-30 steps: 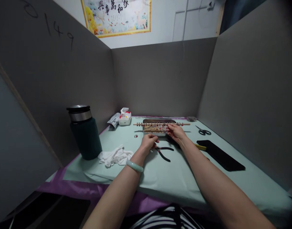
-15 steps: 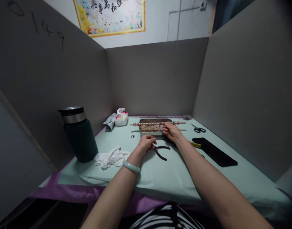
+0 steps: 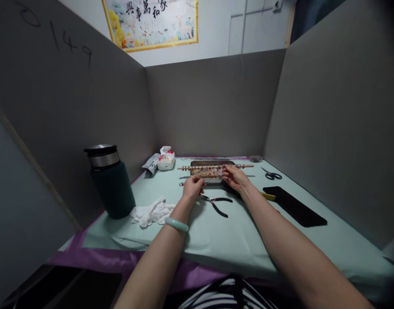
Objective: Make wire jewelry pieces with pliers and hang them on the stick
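A metal tray (image 3: 213,182) of gold, clear and red beads stands towards the back of the table. Across it lies a thin wooden rod (image 3: 184,168) strung with small red and metallic rings. My right hand (image 3: 234,177) is at the tray's right part, fingertips pinched at the rod; what they hold is too small to tell. Near the tray's front left corner is my left hand (image 3: 193,188), its fingers curled together, their contents not visible. Black-handled pliers (image 3: 216,203) lie spread just in front of it. One small ring (image 3: 181,184) rests left of the tray.
On the left are a dark green bottle (image 3: 112,184), a white cloth (image 3: 151,213), a tissue pack (image 3: 166,159) and a silver packet (image 3: 151,163). To the right lie scissors (image 3: 272,175), a black flat object (image 3: 295,206) and a yellow handle (image 3: 268,196). Grey partitions (image 3: 213,107) enclose the table.
My left hand has moved up and away from the pliers towards the tray, so their tips now show. My right hand stays near the rod. The whole view has shifted slightly.
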A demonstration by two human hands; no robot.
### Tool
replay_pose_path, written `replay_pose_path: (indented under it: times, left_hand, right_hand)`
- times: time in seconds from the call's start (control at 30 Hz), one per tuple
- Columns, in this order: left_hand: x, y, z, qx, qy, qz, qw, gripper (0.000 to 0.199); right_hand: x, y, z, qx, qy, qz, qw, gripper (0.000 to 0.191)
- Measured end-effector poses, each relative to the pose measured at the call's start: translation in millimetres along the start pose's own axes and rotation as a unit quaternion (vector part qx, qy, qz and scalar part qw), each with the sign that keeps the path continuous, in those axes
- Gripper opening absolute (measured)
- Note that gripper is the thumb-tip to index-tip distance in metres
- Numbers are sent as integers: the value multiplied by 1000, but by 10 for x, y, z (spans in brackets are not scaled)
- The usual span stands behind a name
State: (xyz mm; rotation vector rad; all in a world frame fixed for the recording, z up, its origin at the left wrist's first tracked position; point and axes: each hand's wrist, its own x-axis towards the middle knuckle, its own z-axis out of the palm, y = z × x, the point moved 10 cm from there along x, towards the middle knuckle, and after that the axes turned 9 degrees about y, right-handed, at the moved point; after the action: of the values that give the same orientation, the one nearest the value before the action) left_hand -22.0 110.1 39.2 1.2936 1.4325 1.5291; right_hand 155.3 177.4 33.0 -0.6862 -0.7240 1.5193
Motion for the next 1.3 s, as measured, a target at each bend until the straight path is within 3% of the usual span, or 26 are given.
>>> replay_pose_path:
  times: [0.13,0.23,0.4,0.47,0.53,0.6,0.7,1.0,1.2,1.3]
  left_hand:
    - [238,184,-511,54,108,10,993,7]
    - [301,236,-665,33,115,-22,993,11]
    - [145,205,-216,-127,-25,-69,989,16]
    - [74,159,-43,-152,-50,-71,985,17]
    - [31,128,59,-166,-58,-51,983,17]
    - [8,80,84,-183,-48,-38,981,18]
    - [-21,-33,92,-189,-42,-57,979,24]
    - [-40,3,165,-215,-72,-36,973,28]
    - [-36,-42,156,-215,-63,-56,973,31]
    - [-60,-37,176,-212,-76,-63,972,33]
  right_hand:
    - [4,-63,-35,25,22,-11,999,5]
    - [-32,-50,32,26,5,7,1000,6]
    - [-256,236,398,3,-103,105,989,3]
    - [-370,378,543,-71,-148,103,981,13]
    - [-441,452,648,-151,-175,47,972,20]
    - [-437,469,639,-200,-144,-15,969,28]
    - [-417,506,587,-261,-105,-56,958,32]
    - [-393,439,492,-242,-35,-82,966,27]
    - [-429,500,532,-224,-64,-58,971,30]
    - [-448,471,501,-216,-39,-61,974,30]
